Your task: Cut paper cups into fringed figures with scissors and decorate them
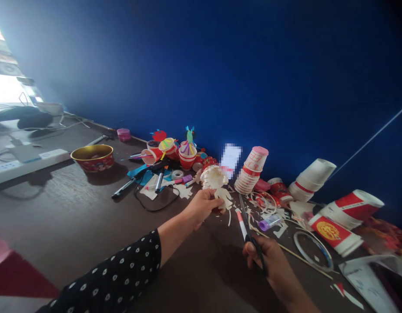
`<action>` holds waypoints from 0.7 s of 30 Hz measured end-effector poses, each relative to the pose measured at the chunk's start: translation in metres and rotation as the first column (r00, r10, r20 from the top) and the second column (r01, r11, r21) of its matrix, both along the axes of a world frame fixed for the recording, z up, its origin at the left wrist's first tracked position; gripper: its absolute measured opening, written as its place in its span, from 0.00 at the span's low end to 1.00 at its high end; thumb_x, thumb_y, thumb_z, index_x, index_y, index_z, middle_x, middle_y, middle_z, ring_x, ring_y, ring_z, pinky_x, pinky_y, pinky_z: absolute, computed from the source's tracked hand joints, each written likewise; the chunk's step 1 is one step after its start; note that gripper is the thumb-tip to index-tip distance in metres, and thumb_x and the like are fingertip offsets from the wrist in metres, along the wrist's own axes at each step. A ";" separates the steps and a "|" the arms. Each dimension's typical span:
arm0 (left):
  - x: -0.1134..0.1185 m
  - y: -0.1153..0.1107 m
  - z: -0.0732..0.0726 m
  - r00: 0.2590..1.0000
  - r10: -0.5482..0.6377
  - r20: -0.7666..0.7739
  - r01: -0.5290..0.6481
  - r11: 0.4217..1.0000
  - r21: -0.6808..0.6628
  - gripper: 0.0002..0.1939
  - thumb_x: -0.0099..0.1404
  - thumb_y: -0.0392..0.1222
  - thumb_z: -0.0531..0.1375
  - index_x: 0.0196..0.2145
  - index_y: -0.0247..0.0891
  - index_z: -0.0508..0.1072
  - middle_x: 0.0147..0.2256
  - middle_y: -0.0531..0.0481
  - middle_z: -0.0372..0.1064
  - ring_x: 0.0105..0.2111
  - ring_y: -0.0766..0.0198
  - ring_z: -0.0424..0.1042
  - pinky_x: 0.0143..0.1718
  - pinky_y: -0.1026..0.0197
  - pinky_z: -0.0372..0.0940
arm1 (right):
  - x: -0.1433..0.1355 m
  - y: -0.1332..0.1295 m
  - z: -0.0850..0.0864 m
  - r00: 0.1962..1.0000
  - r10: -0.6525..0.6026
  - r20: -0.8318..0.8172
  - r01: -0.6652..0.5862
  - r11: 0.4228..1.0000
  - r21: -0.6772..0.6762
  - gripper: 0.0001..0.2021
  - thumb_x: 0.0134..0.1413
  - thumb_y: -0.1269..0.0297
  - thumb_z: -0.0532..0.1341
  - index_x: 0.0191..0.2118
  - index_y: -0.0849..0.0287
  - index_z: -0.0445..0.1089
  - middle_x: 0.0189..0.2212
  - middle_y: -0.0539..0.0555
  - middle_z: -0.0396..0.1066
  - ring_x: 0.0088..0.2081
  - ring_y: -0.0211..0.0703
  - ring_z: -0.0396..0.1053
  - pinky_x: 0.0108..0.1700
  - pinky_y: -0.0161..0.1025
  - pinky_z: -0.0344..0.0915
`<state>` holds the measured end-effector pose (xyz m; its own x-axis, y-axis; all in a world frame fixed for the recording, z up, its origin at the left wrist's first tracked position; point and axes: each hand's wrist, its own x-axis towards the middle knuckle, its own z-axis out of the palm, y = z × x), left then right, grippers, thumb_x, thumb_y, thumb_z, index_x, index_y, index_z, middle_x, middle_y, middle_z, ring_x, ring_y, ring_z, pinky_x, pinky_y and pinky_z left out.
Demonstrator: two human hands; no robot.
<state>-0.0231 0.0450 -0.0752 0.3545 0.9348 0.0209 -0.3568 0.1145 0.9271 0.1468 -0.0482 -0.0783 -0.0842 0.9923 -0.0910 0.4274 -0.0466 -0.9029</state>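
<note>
1. At far left, a white power strip [34, 166] is set on the dark table [122, 243], with a gold-rimmed bowl [93, 164] placed just beside it.
2. Farther along, red-and-white cups [187, 161] are seen topped with coloured paper strips and shapes; these appear to be finished, or nearly so. Markers [159, 181] and a jagged white scrap [183, 191] are strewn in front.
3. Near the centre, a white paper piece [225, 201] is pinched between the thumb and fingers of the left hand [204, 205], held up just in front of a white frilled thing [206, 179]. Its outline is curved and notched, so some cutting is judged done.
4. To its right, black scissors [261, 256] are gripped in the curled right hand [271, 254], blades pointed away and apart from the paper. Whether the blades are parted cannot be told, nor how much trimming is left. Clippings [229, 218] are scattered between.
5. At far right, stacked cups [313, 176], apparently unworked, are left leaning beyond a purple glue stick [269, 222].
</note>
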 end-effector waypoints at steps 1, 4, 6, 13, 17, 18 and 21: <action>0.000 0.000 0.000 1.000 0.001 -0.002 -0.001 1.000 0.003 0.06 0.48 0.37 0.61 0.26 0.31 0.69 0.20 0.53 0.66 0.18 0.72 0.64 0.24 0.66 0.60 | 0.000 0.000 -0.001 1.000 0.003 -0.002 -0.003 1.000 -0.004 0.23 0.42 0.42 0.54 0.19 0.60 0.63 0.12 0.48 0.61 0.17 0.35 0.57 0.22 0.33 0.53; 0.000 0.001 -0.002 1.000 -0.008 -0.003 0.008 0.999 0.035 0.09 0.49 0.37 0.62 0.29 0.32 0.68 0.22 0.53 0.66 0.20 0.72 0.64 0.25 0.66 0.61 | 0.001 0.000 -0.003 1.000 0.008 -0.003 -0.008 1.000 -0.007 0.22 0.42 0.44 0.54 0.18 0.61 0.63 0.11 0.47 0.60 0.17 0.34 0.56 0.22 0.32 0.52; 0.000 0.002 -0.003 1.000 -0.011 -0.005 0.011 0.998 0.063 0.11 0.49 0.38 0.62 0.32 0.33 0.67 0.23 0.52 0.67 0.20 0.72 0.65 0.25 0.67 0.61 | 0.002 0.000 -0.005 0.999 0.015 -0.028 -0.015 1.000 -0.019 0.22 0.42 0.44 0.55 0.19 0.61 0.63 0.12 0.47 0.60 0.18 0.34 0.56 0.22 0.32 0.51; 0.002 0.002 -0.003 1.000 0.015 -0.004 -0.015 0.999 0.047 0.12 0.49 0.38 0.62 0.33 0.33 0.67 0.22 0.53 0.66 0.20 0.71 0.65 0.25 0.66 0.63 | 0.001 0.000 -0.003 0.999 0.030 -0.043 -0.032 0.998 -0.053 0.22 0.40 0.43 0.56 0.19 0.60 0.62 0.12 0.46 0.58 0.18 0.34 0.55 0.22 0.32 0.51; 0.002 0.000 0.000 0.999 0.028 -0.019 -0.028 0.999 0.028 0.12 0.49 0.38 0.62 0.32 0.33 0.68 0.23 0.52 0.68 0.20 0.71 0.65 0.25 0.65 0.62 | -0.001 0.000 -0.002 0.998 0.018 -0.062 -0.023 0.997 -0.077 0.22 0.38 0.43 0.57 0.19 0.60 0.62 0.12 0.46 0.58 0.17 0.34 0.54 0.21 0.32 0.50; 0.002 0.000 0.001 0.999 0.027 -0.017 -0.027 0.999 0.027 0.12 0.49 0.38 0.62 0.32 0.33 0.68 0.23 0.52 0.68 0.21 0.70 0.65 0.25 0.65 0.62 | -0.001 0.000 -0.003 0.998 0.027 -0.061 -0.032 0.997 -0.074 0.21 0.39 0.44 0.57 0.19 0.60 0.62 0.12 0.46 0.58 0.17 0.33 0.54 0.21 0.32 0.49; 0.001 -0.001 0.001 1.000 0.015 -0.008 -0.014 0.999 0.043 0.11 0.49 0.37 0.61 0.32 0.33 0.68 0.24 0.51 0.69 0.22 0.69 0.67 0.25 0.66 0.62 | 0.001 0.001 -0.007 0.998 0.035 -0.044 -0.038 0.997 -0.068 0.21 0.41 0.45 0.57 0.19 0.60 0.62 0.12 0.46 0.58 0.17 0.33 0.54 0.21 0.32 0.49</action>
